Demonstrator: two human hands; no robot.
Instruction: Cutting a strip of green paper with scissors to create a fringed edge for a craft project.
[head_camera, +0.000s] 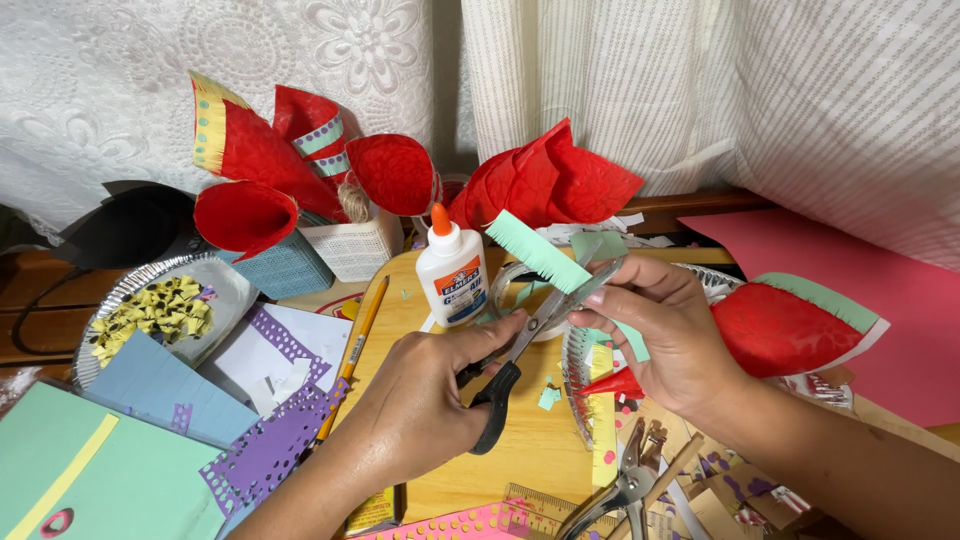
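1. Your left hand (425, 400) is closed through the black handles of the scissors (520, 350), blades parted and pointing far-right.
2. Your right hand (665, 335) pinches a mint-green fringed paper strip (535, 250) between thumb and fingers, holding it just above the blades, at the middle of the scene.
3. Under both hands lies a round wooden board (530, 450); on its far edge stands a white glue bottle (452, 270) with an orange tip.
4. A pencil (352, 350) lies along the board's left edge, beside purple punched paper (275, 445).
5. Near left are green and blue sheets (120, 470); far left, a foil plate (225, 290) holds yellow scraps.
6. Red paper cones (260, 155) stand far left in small baskets, and another red cone (775, 325) lies right of your hand.
7. A metal punch (625, 480) sits near right.
8. White lace and striped curtains (700, 90) hang across the far side.
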